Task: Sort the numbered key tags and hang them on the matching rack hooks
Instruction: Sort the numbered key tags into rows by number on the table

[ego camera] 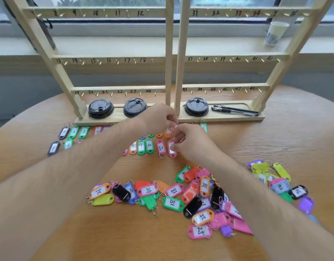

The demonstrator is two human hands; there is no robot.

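Observation:
Two wooden racks (pixel 170 53) with numbered brass hooks stand at the back of the round table; no tag hangs on them. Sorted key tags lie in two rows before the rack base, among them a green tag 3 (pixel 84 132), a green tag 10 (pixel 149 146) and a pink tag 11 (pixel 161 147). My right hand (pixel 188 142) pinches a pink tag (pixel 171 150) at the right end of the near row. My left hand (pixel 160 117) hovers just above, fingers curled by the orange tag 12 (pixel 169 130); what it holds is hidden. A loose pile of mixed tags (pixel 173 196) lies nearer me.
Three black cup lids (pixel 100 108) and two black pens (pixel 236 110) sit on the rack base. A paper cup (pixel 275 33) stands on the window sill at the right. More loose tags (pixel 279 183) lie at the table's right side.

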